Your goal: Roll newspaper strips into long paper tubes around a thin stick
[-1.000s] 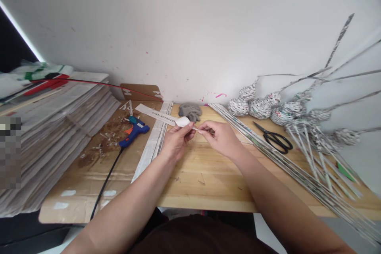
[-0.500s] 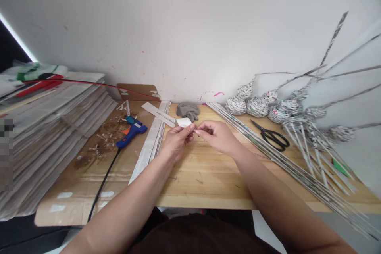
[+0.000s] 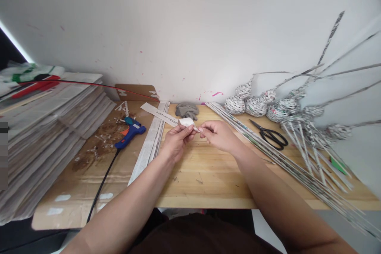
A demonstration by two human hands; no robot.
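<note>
A long printed paper strip (image 3: 159, 114) reaches from the upper left into my left hand (image 3: 178, 139), whose thumb and fingers pinch it where it curls over. From that grip a thin rolled end pokes out to the right. My right hand (image 3: 216, 135) pinches this narrow tip between thumb and fingertips. Both hands are close together above the wooden table (image 3: 202, 182). Just beyond them lies a crumpled grey cloth or glove (image 3: 187, 110). My fingers partly hide the rolled part.
Left, a blue glue gun (image 3: 129, 135) lies on stained cardboard (image 3: 86, 182), beside a tall stack of newspaper (image 3: 59, 127). Flat paper strips (image 3: 149, 143) lie nearer. Right are rolled paper sticks (image 3: 262, 151), black scissors (image 3: 272, 137) and several woven paper shapes (image 3: 256, 106).
Both hands stay almost in place, still pinching the strip. The curled part of the paper has turned and sits slightly to the right. The whole view has shifted a little.
</note>
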